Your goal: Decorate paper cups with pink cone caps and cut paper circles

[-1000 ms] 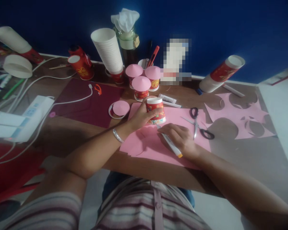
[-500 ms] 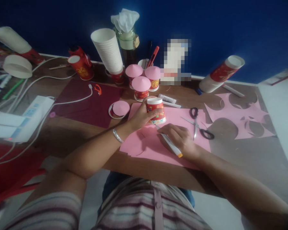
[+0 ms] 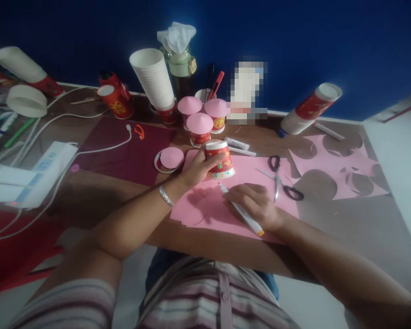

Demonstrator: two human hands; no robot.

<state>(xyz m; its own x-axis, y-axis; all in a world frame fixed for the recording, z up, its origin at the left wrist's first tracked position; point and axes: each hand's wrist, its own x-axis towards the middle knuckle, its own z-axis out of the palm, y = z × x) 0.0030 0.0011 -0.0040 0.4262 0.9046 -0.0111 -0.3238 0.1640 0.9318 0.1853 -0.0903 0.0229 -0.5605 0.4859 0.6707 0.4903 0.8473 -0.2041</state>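
My left hand (image 3: 199,165) is closed around a red patterned paper cup (image 3: 222,161), its narrow white end facing up, over the pink paper (image 3: 205,208). In my right hand (image 3: 255,203) is a white marker (image 3: 242,212) with an orange end. The marker's tip points up and left, just below the cup's lower rim and apart from it. Right of that hand, scissors (image 3: 277,180) lie with their blades apart. Behind the cup stand three small red cups topped with pink paper cones (image 3: 200,123).
Pink paper scraps with round cut-outs (image 3: 332,167) lie at the right. A stack of white cups (image 3: 154,80) leans at the back beside a green-topped bottle (image 3: 181,64). A power strip (image 3: 46,171) and white cables occupy the left. A pink disc (image 3: 172,157) rests left of the cup.
The marker's tip has drawn back a little from the cup's lower rim. My left hand still grips the cup, which looks slightly tilted now. The whole view has shifted slightly.
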